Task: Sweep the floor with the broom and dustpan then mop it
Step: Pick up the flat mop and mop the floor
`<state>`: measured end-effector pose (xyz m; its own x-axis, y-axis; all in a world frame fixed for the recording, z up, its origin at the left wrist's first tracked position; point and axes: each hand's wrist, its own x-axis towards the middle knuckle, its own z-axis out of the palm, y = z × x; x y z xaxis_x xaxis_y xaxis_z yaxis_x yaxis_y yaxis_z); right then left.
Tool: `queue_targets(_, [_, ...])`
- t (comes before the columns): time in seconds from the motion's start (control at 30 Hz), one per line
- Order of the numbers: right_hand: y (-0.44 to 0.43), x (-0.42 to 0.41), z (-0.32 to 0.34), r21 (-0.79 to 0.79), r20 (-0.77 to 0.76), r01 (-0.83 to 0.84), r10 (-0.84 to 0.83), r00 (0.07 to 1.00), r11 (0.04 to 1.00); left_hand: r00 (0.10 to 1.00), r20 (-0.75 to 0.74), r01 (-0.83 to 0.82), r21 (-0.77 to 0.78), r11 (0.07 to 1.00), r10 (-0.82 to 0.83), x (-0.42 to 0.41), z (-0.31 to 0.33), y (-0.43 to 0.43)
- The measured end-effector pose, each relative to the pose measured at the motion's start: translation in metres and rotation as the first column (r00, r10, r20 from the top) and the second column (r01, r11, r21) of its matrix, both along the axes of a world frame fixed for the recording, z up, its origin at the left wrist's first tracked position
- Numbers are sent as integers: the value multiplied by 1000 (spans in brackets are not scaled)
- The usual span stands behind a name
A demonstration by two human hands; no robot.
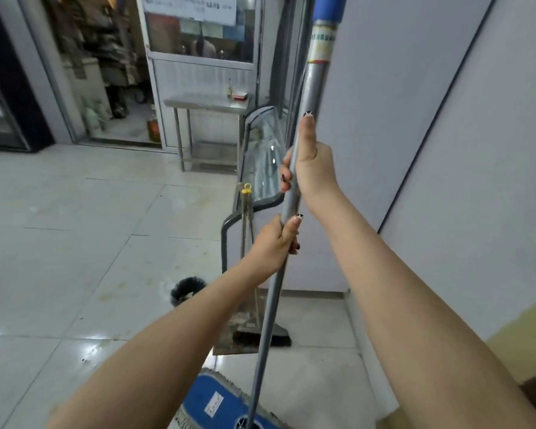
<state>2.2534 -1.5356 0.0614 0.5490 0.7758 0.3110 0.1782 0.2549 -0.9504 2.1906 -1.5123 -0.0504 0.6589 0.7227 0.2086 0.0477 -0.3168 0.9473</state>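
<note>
The mop (291, 199) stands nearly upright, its blue head (217, 404) flat on the floor (75, 243) below the hands, probably ready for a pushing stroke. The right hand (313, 168) grips the pole high, thumb laid along it to steer. The left hand (273, 246) wraps it just beneath. Dustpan (234, 332) and broom (276, 337) lean parked by the wall (415, 150) just beyond the hands, which suggests the sweeping is done. The pale tiles shine, with stains left of the hands. A steel worktop (205, 102) stands far beyond.

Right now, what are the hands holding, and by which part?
Both grip the grey metal handle of the flat mop, around mid-shaft: right hand higher, thumb along the pole; left hand just below.
</note>
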Motion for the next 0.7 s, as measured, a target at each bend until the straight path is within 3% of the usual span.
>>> queue_targets(0.33, [84,-160,-3,-3,45,-163,163,986,987,966,-25,-258,-17,966,258,-158,-4,67])
queue_targets(0.7, [172,-304,-24,-29,41,-159,160,986,987,966,-115,-235,-27,972,231,-307,-20,162])
